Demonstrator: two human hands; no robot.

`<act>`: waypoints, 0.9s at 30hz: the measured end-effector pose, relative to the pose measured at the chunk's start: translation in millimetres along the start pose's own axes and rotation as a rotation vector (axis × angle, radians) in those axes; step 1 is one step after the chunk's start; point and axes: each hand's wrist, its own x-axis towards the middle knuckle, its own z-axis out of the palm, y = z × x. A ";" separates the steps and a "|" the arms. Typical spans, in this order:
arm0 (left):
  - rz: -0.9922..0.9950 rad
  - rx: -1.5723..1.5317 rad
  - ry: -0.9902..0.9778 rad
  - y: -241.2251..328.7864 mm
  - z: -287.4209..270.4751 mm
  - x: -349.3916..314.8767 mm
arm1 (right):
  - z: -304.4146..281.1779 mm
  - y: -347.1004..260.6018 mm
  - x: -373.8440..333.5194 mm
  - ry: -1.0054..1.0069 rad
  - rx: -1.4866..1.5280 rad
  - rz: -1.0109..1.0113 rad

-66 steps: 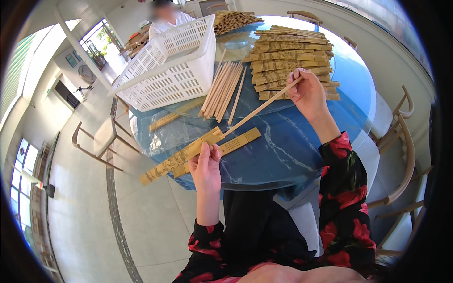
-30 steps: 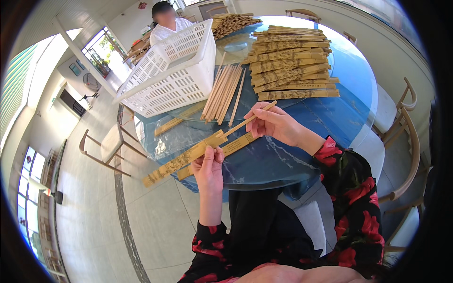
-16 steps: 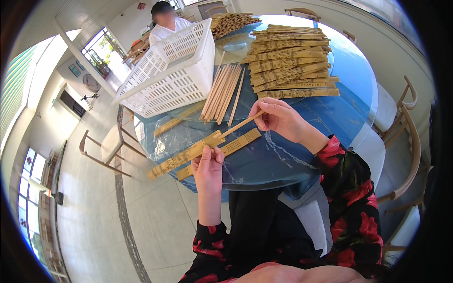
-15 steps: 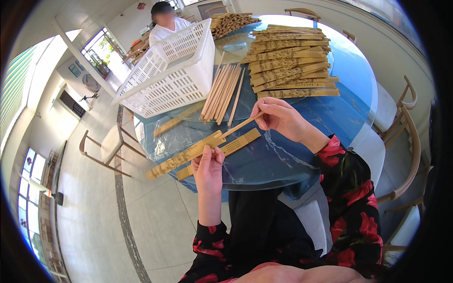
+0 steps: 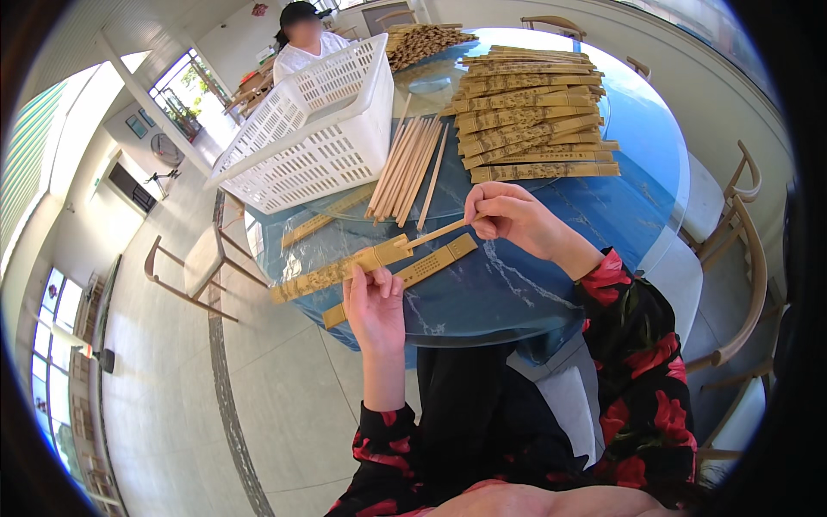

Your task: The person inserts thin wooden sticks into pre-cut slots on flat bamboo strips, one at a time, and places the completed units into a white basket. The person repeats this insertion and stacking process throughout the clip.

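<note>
My left hand pinches a tan printed paper chopstick sleeve, held tilted above the table's near left edge. Between the fingertips of my right hand is the far end of a pale wooden chopstick; whether a second one lies with it I cannot tell. Its other end meets the sleeve's open mouth. Below the held sleeve, another paper sleeve lies on the blue table. Loose wooden chopsticks lie in a bundle just beyond my hands, one slightly apart from the rest.
A white slatted plastic basket stands tilted at the left. Many sleeves form a fanned stack at the back right, with a pile of sticks farther off. One sleeve lies before the basket. A person sits across the table.
The held sleeve has risen a little, and my left fingers have shifted left along it. My right hand has moved only slightly, its fingers more curled around the chopstick.
</note>
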 end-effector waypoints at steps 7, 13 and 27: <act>0.001 -0.063 -0.043 0.4 -6.0 -0.3 | 13.2 1.4 -2.3 -0.129 -0.032 0.086; -0.015 0.002 -0.072 -0.9 -4.7 -0.5 | 9.1 8.3 -1.3 -0.234 -0.116 0.094; 0.000 0.080 -0.069 -1.8 2.1 -1.6 | 12.5 1.5 -2.6 -0.202 -0.212 0.079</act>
